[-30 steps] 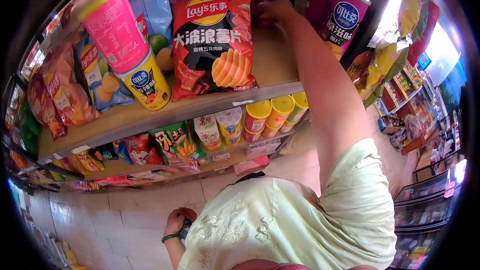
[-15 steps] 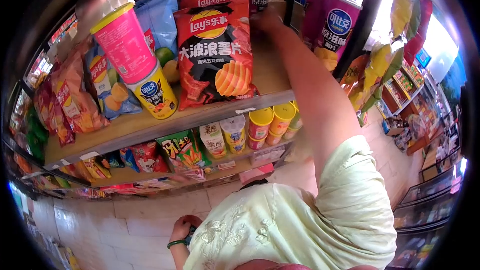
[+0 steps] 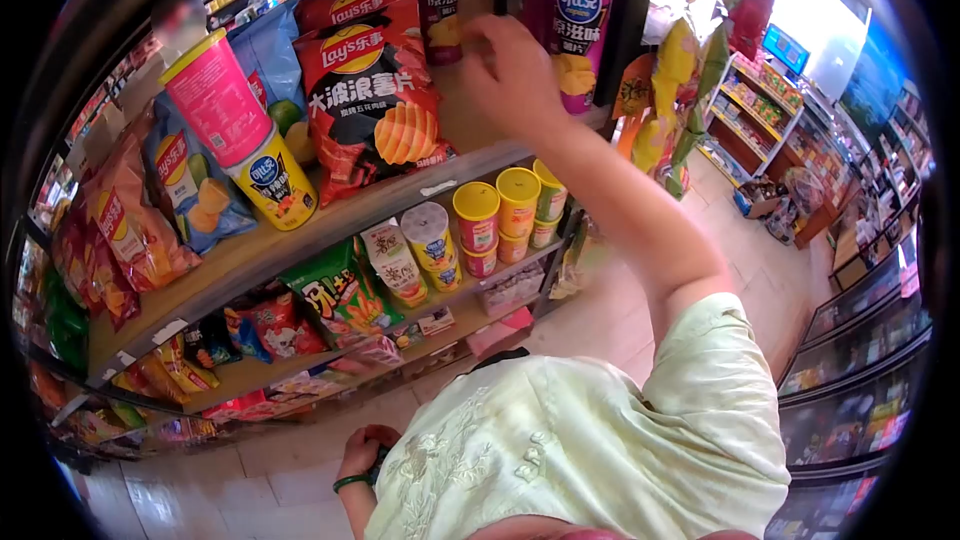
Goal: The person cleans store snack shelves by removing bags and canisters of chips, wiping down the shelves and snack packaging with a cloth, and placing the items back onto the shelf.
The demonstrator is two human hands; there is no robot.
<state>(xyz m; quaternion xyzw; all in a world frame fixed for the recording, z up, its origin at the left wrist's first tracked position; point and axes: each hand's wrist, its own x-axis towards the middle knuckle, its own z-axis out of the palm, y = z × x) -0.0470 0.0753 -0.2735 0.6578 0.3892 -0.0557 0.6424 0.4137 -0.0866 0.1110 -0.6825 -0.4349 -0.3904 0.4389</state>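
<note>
My right hand (image 3: 508, 75) is over the upper shelf, its fingers loosely bent and slightly blurred, with nothing visible in them. Its fingertips are close to a purple chip can (image 3: 437, 5); whether they touch it I cannot tell. To the left of the hand stands a red and black Lay's chip bag (image 3: 365, 90), with a second Lay's bag (image 3: 350, 0) behind it. More purple cans (image 3: 578, 30) stand to the right. Low in front of my body, my left hand (image 3: 368, 448) is closed around a small dark thing, mostly hidden by the shirt.
On the upper shelf a pink can (image 3: 218, 105) rests on a yellow can (image 3: 275, 180), beside several chip bags (image 3: 140, 210). Small stacked tubs (image 3: 477, 220) line the lower shelf (image 3: 455, 315). A dark post (image 3: 622, 20) rises at the right, with snack bags (image 3: 675, 70) hanging beyond.
My right hand has drawn back from beside the purple can behind the Lay's bag, so more of it shows. The view has turned right, shifting the shelf leftward. My left hand stays low.
</note>
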